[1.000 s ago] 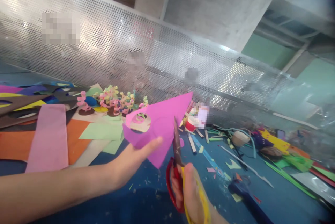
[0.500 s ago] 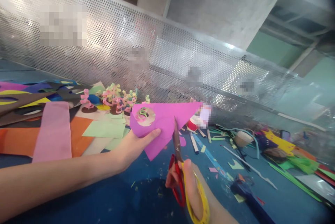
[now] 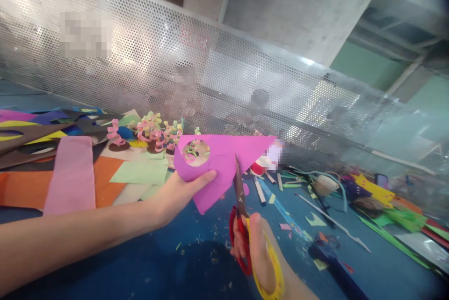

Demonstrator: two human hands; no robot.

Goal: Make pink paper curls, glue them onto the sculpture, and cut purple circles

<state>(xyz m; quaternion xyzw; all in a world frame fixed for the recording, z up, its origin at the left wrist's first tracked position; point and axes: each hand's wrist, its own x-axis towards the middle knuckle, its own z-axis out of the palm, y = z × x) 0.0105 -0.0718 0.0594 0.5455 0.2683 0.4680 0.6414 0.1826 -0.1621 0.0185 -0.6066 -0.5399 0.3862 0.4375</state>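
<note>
My left hand [image 3: 189,190] pinches a magenta sheet [image 3: 224,166] by its lower left part, thumb on top. A round hole is cut through the sheet near its left end, and a faint circle outline shows beside my thumb. In my right hand [image 3: 257,244] are scissors [image 3: 240,190] with one red and one yellow handle. Their blades point up and away, at the sheet's lower edge right of my thumb, with the tip over the magenta surface.
Coloured sheets [image 3: 70,173] lie at the left. Curled paper figures [image 3: 152,134] stand behind them. Markers [image 3: 259,191], paper scraps and a dark blue object [image 3: 333,262] lie on the blue table [image 3: 175,262]. A perforated metal panel [image 3: 140,47] rises behind.
The sheet has tilted slightly and its right tip has shifted a little to the right. My right hand and the scissors have moved slightly right.
</note>
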